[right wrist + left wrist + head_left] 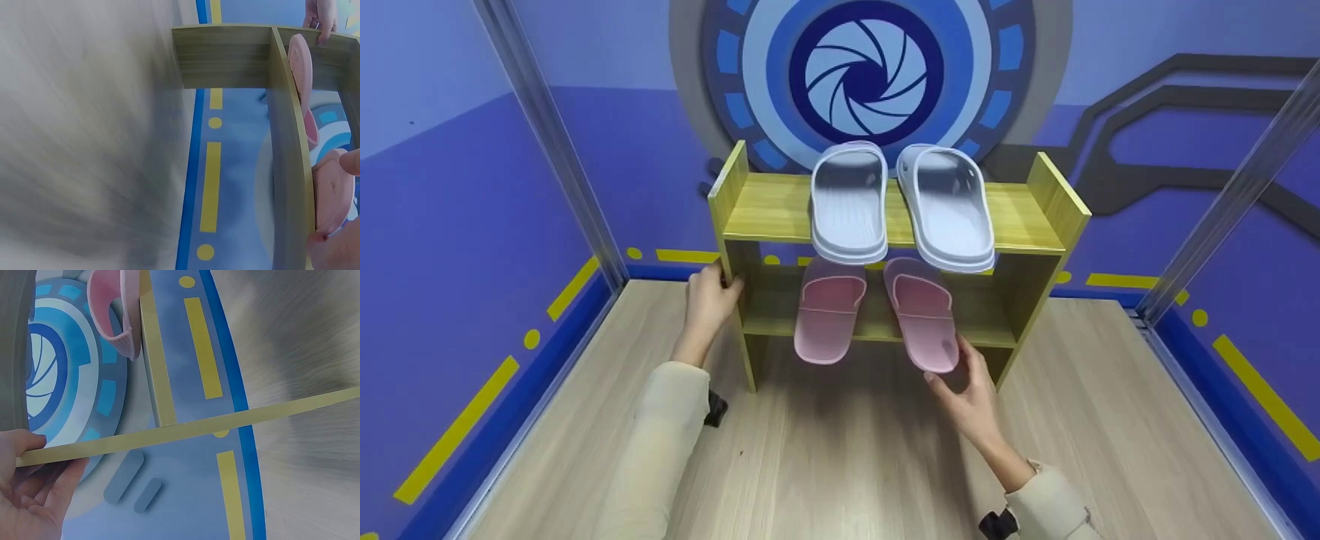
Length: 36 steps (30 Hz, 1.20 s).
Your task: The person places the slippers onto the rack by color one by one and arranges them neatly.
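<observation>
A small wooden shoe rack [780, 210] stands on the floor, with a pair of pink slippers on its middle shelf. My left hand [709, 304] grips the rack's left side panel; in the left wrist view, the thumb and fingers lie on either face of that panel [118, 443]. At the heel of the right pink slipper [926, 337], my right hand [976, 409] pinches the edges between thumb and fingers. The left pink slipper [826, 330] rests beside it, its heel jutting past the shelf's front edge.
Two pale grey clogs [849, 202] sit on the top shelf, heels overhanging the front. Behind the rack rises a blue printed wall [622, 150]. Metal posts [556, 142] stand at both back corners, and wood-look flooring [840, 465] spreads in front.
</observation>
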{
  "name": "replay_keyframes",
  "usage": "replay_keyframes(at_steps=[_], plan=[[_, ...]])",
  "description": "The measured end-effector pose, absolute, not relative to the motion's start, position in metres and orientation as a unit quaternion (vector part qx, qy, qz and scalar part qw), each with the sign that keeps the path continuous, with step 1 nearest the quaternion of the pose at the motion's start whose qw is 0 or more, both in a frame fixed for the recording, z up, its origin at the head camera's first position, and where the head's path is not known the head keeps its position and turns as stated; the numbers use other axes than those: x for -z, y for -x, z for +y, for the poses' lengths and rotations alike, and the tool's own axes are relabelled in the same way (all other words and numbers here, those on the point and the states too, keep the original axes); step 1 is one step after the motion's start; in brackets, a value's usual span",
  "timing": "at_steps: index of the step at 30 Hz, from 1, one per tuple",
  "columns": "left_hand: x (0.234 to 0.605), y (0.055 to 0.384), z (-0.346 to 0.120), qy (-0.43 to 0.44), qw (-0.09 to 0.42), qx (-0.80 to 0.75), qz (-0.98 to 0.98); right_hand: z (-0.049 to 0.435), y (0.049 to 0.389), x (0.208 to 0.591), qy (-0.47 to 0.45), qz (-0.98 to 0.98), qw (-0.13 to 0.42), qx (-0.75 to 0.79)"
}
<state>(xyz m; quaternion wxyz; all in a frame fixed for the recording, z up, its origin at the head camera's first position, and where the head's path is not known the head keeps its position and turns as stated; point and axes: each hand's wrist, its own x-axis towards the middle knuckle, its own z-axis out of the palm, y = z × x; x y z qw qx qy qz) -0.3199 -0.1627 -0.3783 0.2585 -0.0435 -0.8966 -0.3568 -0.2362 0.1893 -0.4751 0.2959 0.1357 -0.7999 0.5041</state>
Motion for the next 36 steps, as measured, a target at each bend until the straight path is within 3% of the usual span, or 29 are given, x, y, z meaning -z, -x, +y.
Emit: replay_keyframes(at_steps=[20,36], plan=[[0.379,0.319,-0.163,0.041,0.252,0.366,-0.895,0.177,0.249,0.480,-0.102,-0.801,0.281,-0.518],[0.381,0.320,-0.164,0.041,0.244,0.366,-0.897,0.226,0.225,0.463,-0.125,-0.755,0.260,-0.589]])
